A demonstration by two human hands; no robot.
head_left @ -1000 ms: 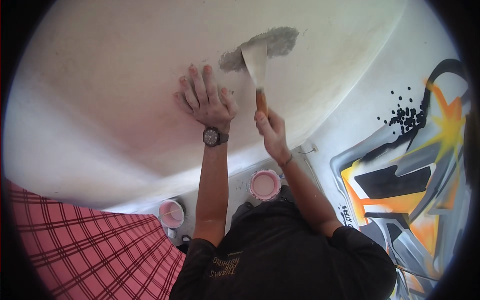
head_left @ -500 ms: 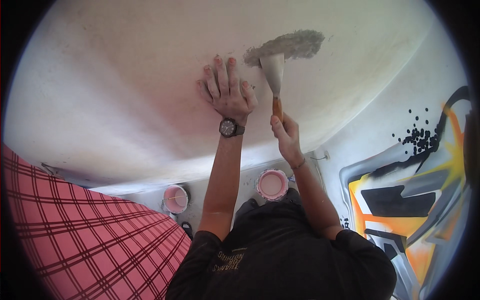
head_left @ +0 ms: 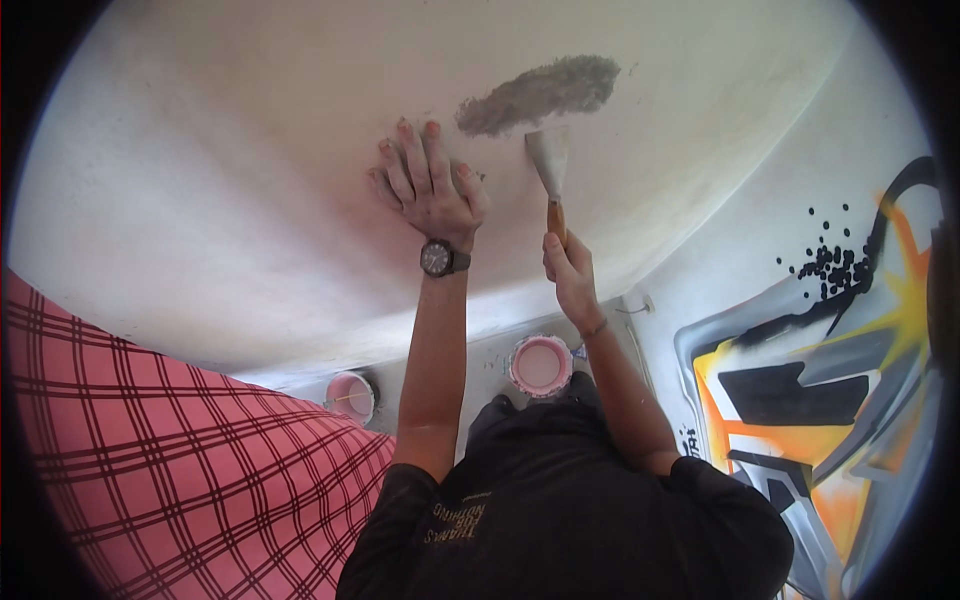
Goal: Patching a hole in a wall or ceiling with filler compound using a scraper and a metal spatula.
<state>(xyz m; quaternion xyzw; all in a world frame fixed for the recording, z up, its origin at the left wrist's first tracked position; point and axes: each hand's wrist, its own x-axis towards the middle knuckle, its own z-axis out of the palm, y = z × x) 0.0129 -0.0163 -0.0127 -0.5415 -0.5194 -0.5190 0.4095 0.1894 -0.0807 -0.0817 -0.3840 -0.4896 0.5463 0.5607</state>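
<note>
I'm watching the right hand (head_left: 572, 278) grasping the scraper (head_left: 549, 163) at the grey patch's (head_left: 545, 93) six o'clock; the left hand (head_left: 440, 208), grip released, is bracing on the wall (head_left: 250, 130) at eight. A tipping blade could be gouging it.

Gold-tan printed lettering (head_left: 457, 522) is running in stacked lines across the black short-sleeved fabric T-shirt (head_left: 600, 520), appearing upside down, and a smaller line is sitting just above it. Small dark painted letters (head_left: 689, 440) are standing on the white wall (head_left: 665, 325), beside the angular orange, grey and black mural (head_left: 770, 432). The round black wristwatch (head_left: 436, 259) is showing pale dial marks too small for reading.
</note>
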